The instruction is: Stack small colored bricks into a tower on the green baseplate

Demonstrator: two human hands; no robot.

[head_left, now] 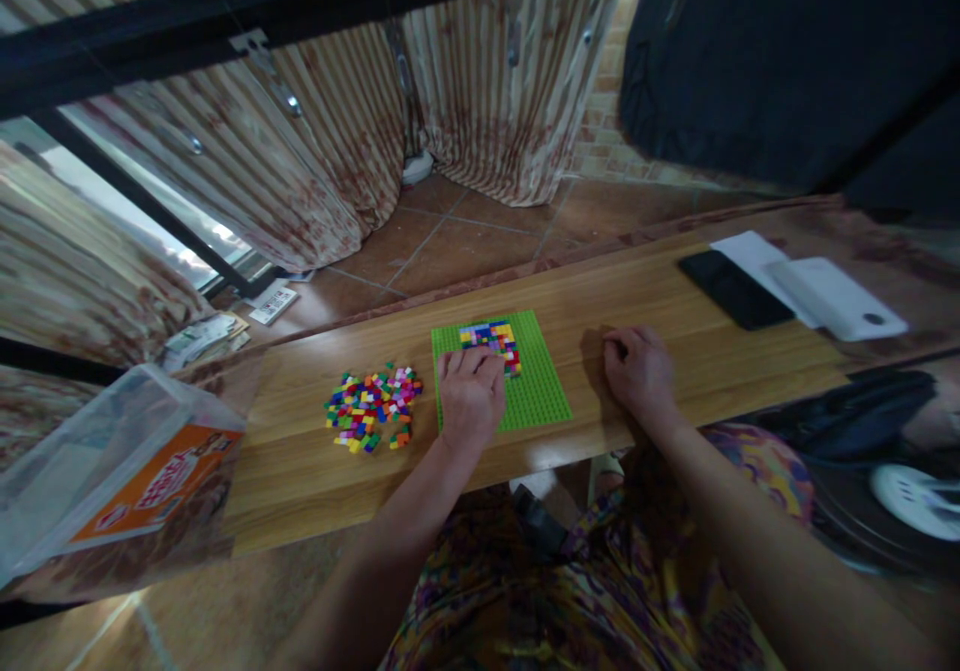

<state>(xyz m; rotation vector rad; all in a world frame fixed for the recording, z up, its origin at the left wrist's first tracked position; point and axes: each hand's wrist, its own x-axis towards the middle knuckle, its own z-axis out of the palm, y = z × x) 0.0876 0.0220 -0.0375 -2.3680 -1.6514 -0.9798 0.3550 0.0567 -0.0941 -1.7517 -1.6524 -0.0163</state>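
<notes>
A green studded baseplate point(536, 381) lies on the wooden table, with a patch of multicoloured toy bricks point(495, 334) fixed on its upper middle. My left hand point(471, 391) is over the plate's left half, fingers bent and pressed together at the near edge of that patch. Its fingertips are hidden, so any brick between them cannot be made out. To the left of the plate is a loose pile of small coloured bricks point(375, 403). My right hand point(641, 369) rests on the table to the right of the plate, curled into a loose fist with nothing visible in it.
A black phone point(735, 289) and white boxes point(832, 291) lie at the table's right end. An open clear plastic bin point(127, 461) with an orange label stands at the left end. Curtains point(495, 91) hang beyond the table. A white power strip point(919, 499) is at the lower right.
</notes>
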